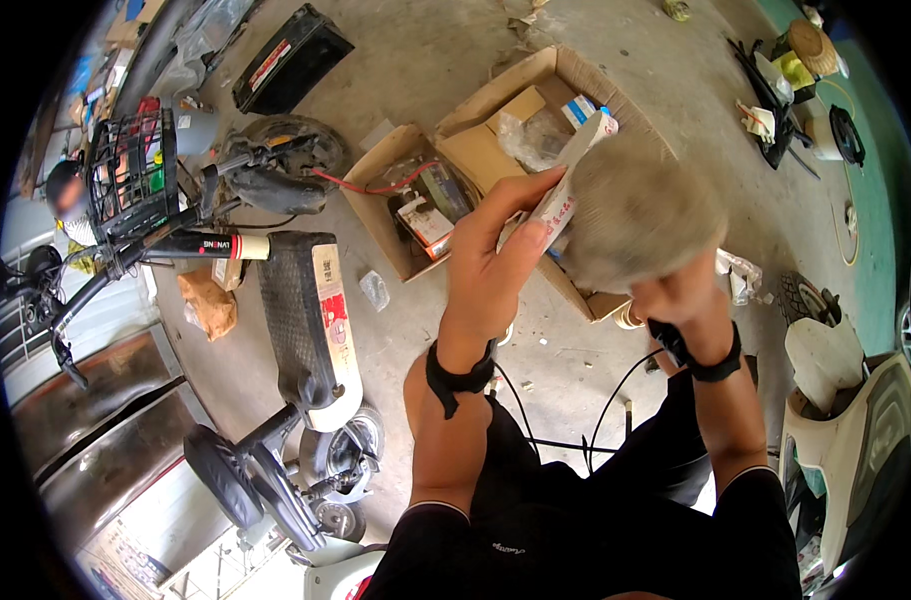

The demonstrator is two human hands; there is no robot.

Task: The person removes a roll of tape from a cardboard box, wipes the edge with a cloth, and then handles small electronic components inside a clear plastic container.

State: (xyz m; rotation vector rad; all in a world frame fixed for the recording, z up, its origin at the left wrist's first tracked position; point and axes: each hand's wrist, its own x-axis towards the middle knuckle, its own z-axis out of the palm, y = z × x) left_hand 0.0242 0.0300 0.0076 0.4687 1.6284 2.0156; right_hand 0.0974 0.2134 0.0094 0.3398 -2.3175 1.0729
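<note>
My left hand (503, 245) is closed around a long, narrow white strip (557, 208) with red print on its side, held up at a tilt. My right hand (680, 295) is closed at the lower edge of a rounded grey-brown thing (640, 212), which is smeared by motion. It looks soft, like a bunched cloth, but its kind cannot be made out. The grey-brown thing is right beside the strip, and I cannot tell whether they touch. Both are above an open cardboard box (630, 110) holding a clear plastic bag and small packages.
A smaller carton (368, 205) with boxed parts and a red cable adjoins the big box. To the left lies an electric scooter (305, 330) with a wire basket (133, 170). A black case (293, 60) lies at the far left; white bodywork (845, 440) stands at right.
</note>
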